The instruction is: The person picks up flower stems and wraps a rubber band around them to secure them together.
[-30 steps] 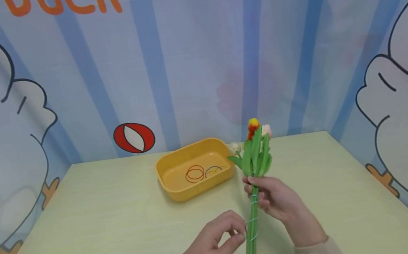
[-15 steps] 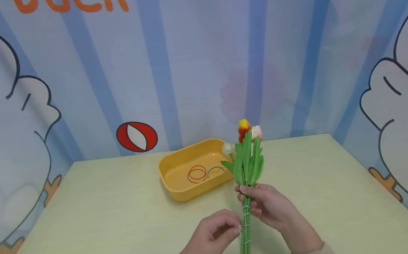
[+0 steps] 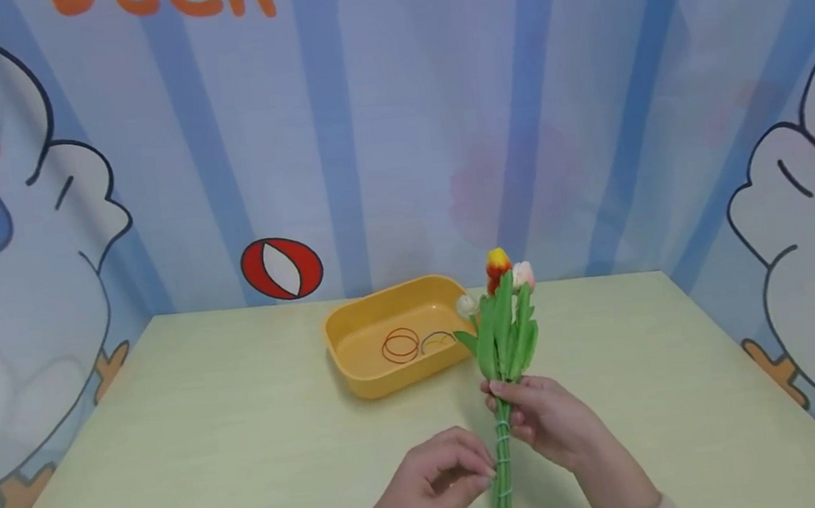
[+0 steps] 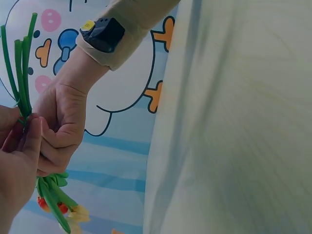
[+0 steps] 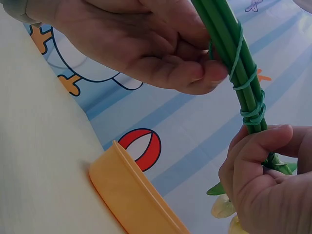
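A bunch of artificial tulips (image 3: 503, 335) with red-yellow, pink and white blooms stands nearly upright over the table in the head view. My right hand (image 3: 555, 426) grips its stems just below the leaves. Around the bundled green stems (image 5: 229, 44) a teal rubber band (image 5: 253, 114) is wound in several turns, seen best in the right wrist view. Lower down, my left hand (image 3: 434, 486) pinches a strand of that band between thumb and fingers, close beside the stems. In the left wrist view the blooms (image 4: 51, 204) hang beneath both hands, partly hidden.
A yellow tray (image 3: 362, 386) stands at the back of the pale table (image 3: 247, 440), behind the bouquet. Red rubber bands (image 3: 399, 345) and a few other coloured ones lie inside it. A cartoon-printed curtain (image 3: 392, 121) rises behind the table.
The strand pulled out to the left a second ago now lies closer to the stems. The bouquet swung left and tilted more upright, then shifted slightly back right. Both hands keep their holds.
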Available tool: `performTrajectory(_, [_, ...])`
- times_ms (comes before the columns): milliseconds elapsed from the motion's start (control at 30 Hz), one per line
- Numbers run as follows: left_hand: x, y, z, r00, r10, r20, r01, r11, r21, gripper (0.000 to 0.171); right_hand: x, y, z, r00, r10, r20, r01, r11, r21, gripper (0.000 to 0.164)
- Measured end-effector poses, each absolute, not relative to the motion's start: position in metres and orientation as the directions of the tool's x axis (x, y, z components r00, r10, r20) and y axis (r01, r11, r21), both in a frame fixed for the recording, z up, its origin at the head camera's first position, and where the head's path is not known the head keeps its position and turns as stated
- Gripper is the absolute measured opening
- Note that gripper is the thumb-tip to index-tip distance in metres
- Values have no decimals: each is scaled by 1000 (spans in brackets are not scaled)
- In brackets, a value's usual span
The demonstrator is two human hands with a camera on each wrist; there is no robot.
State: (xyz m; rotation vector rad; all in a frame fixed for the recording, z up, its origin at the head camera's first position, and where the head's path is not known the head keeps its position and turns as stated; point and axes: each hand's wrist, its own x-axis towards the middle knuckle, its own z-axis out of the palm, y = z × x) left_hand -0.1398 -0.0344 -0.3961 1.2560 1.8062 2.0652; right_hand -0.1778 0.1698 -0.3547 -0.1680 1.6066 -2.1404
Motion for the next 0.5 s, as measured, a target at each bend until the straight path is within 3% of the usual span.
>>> performTrajectory(233, [-145, -28, -401, -477, 559, 679, 724, -188, 664, 11, -179, 180, -360, -886, -434, -164, 271, -198, -942, 12])
performTrajectory(367, [-144, -27, -398, -494, 573, 654, 673, -225, 705, 9, -179, 183, -360, -883, -440, -167, 271, -187, -944, 13])
performTrajectory(500, [-141, -28, -393, -594, 592, 545, 492, -269, 828, 11, -181, 189, -359, -883, -443, -156, 264, -194, -945, 14])
